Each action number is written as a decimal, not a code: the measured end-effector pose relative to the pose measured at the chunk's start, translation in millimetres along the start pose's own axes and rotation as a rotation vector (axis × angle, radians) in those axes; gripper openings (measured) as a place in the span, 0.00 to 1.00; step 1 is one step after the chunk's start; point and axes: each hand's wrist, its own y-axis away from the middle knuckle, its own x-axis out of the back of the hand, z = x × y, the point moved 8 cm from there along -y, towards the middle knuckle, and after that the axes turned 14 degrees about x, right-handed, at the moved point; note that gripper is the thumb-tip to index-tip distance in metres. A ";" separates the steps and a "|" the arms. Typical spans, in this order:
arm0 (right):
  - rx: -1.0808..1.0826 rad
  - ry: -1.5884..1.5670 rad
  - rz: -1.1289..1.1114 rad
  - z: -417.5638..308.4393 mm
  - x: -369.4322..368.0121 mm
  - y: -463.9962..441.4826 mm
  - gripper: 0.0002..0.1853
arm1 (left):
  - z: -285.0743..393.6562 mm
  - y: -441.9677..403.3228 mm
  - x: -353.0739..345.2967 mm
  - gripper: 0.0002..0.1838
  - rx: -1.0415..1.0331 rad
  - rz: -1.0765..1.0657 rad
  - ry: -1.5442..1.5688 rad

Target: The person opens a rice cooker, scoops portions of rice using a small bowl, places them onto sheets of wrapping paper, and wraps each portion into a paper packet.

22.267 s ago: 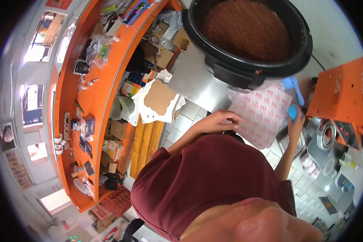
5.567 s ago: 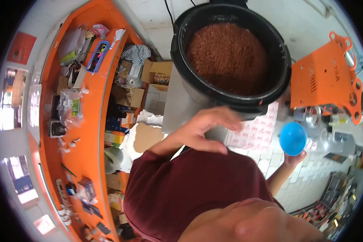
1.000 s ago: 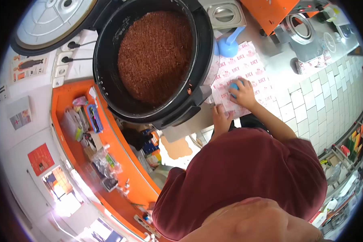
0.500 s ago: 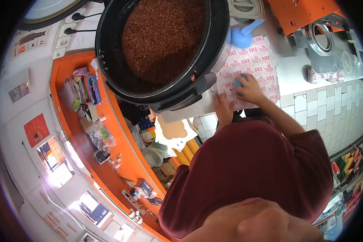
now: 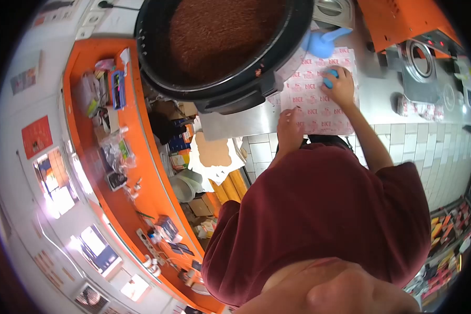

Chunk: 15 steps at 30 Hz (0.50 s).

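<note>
Wrapping paper (image 5: 316, 107) printed with red "RICE" lettering lies on the steel counter in front of me. My right hand (image 5: 342, 89) is over the upper right of this paper, its fingers closed around a small rounded blue object (image 5: 329, 78) whose kind I cannot make out. My left hand (image 5: 290, 127) rests at the paper's lower left edge, fingers extended and touching it. A blue rice paddle or scoop (image 5: 320, 46) lies just beyond the paper. To the left stands a big black cooker pot (image 5: 240, 97) filled with reddish-brown cooked rice (image 5: 214, 36).
A steel pan lid (image 5: 334, 8) sits beyond the scoop. On the right are an orange machine (image 5: 403, 21) and a round metal ring fixture (image 5: 419, 63). Cluttered orange shelving (image 5: 136, 136) runs along the left, with a grey bin (image 5: 183, 187) below the counter.
My right hand has moved up and right across the paper with the blue object. My left hand stays by the paper's lower left edge. The camera view has shifted.
</note>
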 end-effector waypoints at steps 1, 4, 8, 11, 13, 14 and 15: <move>-0.067 0.053 0.041 -7.4 -2.2 -1.3 0.17 | 31.7 -8.9 18.7 0.26 -0.104 -0.079 0.137; 0.330 -0.078 -0.054 -46.9 -19.6 10.2 0.17 | 170.3 -29.7 122.9 0.24 -0.358 -0.549 0.744; 0.293 -0.144 -0.075 -58.4 -4.3 -3.0 0.17 | 296.4 -1.3 229.4 0.19 -1.039 -0.425 1.192; 0.295 -0.095 -0.036 -58.2 -6.1 -2.7 0.16 | 319.4 25.3 249.5 0.19 -1.391 -0.452 1.334; 0.306 -0.111 -0.005 -60.9 -4.2 -1.2 0.16 | 330.8 26.8 241.4 0.19 -1.364 -0.497 1.301; 0.266 -0.097 -0.006 -61.7 -1.2 -3.7 0.16 | 336.1 27.4 238.4 0.19 -1.349 -0.521 1.277; 0.224 -0.085 -0.014 -62.4 -0.8 -5.2 0.17 | 342.1 29.4 235.2 0.19 -1.339 -0.539 1.254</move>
